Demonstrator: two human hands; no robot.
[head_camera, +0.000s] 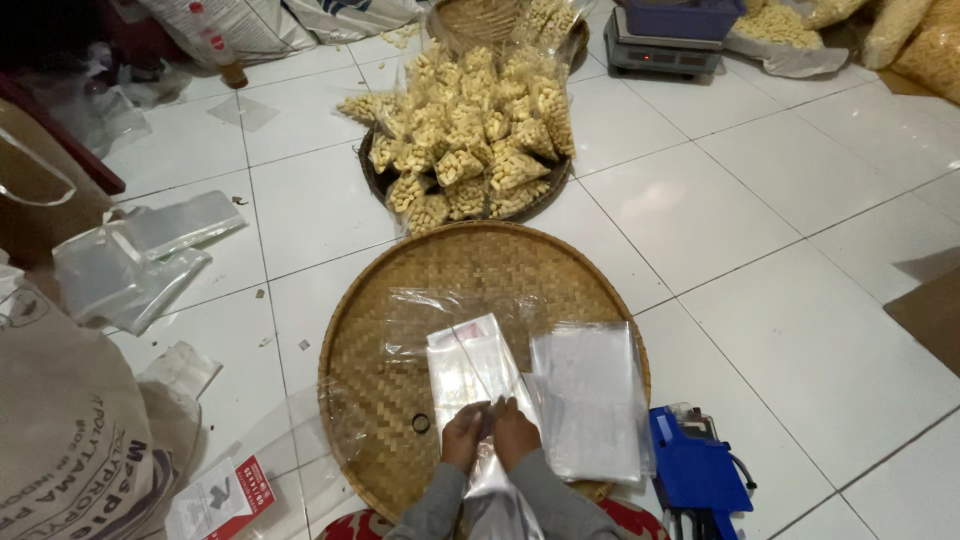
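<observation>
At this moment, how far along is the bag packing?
Done: a heap of filled snack bags sits piled on the far tray. In hand: the left hand and right hand pinch one empty clear bag over the near tray. Left: a stack of empty bags lies beside it unfilled, and loose snacks wait by the scale.

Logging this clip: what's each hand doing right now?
Left hand: closed, pinching the clear bag.
Right hand: closed, pinching the same bag.
</observation>
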